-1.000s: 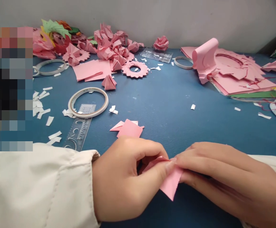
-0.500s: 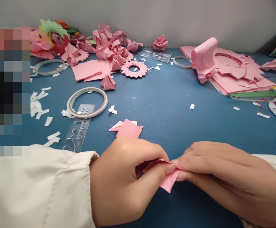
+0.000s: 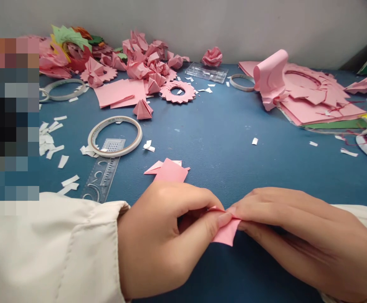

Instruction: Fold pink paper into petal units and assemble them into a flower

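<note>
On my feed, left hand (image 3: 167, 235) and right hand (image 3: 303, 235) pinch pink paper (image 3: 226, 235), its loose corner now hanging less below the fingertips, so I judge shaping unfinished.

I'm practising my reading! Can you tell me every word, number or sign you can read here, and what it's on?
None can be read for sure.
Front tape roll: faint print inside the ring, too small and blurred to read.
Clear ruler: tiny marks along it; any numbers are too small to read.
Pink paper in the hands: no writing shows.
Blocky patch on the left: anything behind it is hidden.
</note>
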Motion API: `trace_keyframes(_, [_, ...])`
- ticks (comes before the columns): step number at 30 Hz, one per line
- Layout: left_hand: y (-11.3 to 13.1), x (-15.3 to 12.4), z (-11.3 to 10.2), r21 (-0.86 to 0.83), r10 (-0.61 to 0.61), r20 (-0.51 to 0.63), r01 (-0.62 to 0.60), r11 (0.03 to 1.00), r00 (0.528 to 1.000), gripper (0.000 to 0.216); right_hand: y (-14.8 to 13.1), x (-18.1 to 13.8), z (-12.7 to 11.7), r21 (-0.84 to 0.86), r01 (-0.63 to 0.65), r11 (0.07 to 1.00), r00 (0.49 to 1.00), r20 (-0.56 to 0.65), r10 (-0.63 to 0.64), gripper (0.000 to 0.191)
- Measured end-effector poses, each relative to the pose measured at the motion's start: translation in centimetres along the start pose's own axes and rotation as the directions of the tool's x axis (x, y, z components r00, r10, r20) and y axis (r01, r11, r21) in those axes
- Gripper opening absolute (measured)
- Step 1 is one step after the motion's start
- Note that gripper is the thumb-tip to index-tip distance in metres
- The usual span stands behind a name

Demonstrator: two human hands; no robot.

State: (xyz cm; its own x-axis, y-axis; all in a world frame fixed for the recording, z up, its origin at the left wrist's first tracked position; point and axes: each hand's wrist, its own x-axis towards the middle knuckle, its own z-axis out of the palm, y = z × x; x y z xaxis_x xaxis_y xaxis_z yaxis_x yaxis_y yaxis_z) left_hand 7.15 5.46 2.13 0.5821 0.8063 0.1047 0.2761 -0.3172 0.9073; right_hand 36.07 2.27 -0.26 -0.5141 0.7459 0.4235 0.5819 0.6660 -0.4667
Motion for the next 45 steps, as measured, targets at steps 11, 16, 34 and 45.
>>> trace_keyframes(11, [-2.0, -2.2, 3.2, 0.531, 0.407, -0.287, -0.209, 0.821, 0.867, 0.041, -0.1, 0.0, 1.1, -0.021, -0.076, 0.997, 0.987, -0.141, 0.072, 0.003])
trace_keyframes(16, [-1.9, -1.7, 0.0, 0.643, 0.416, -0.036, -0.297, 0.705, 0.909, 0.022, -0.4, 1.4, 1.0, -0.012, 0.03, 0.999, 0.996, -0.087, -0.031, 0.026])
trace_keyframes(34, [-0.9, 0.3, 1.5, 0.715, 0.444, -0.085, -0.256, 0.651, 0.892, 0.026, -0.9, 2.4, 0.7, 0.139, -0.003, 0.99, 0.994, -0.111, 0.019, 0.026])
trace_keyframes(45, [-1.7, -1.9, -0.4, 0.66, 0.449, -0.036, -0.316, 0.682, 0.893, 0.029, -0.6, 2.0, 0.0, 0.085, -0.014, 0.996, 0.994, -0.106, 0.023, 0.024])
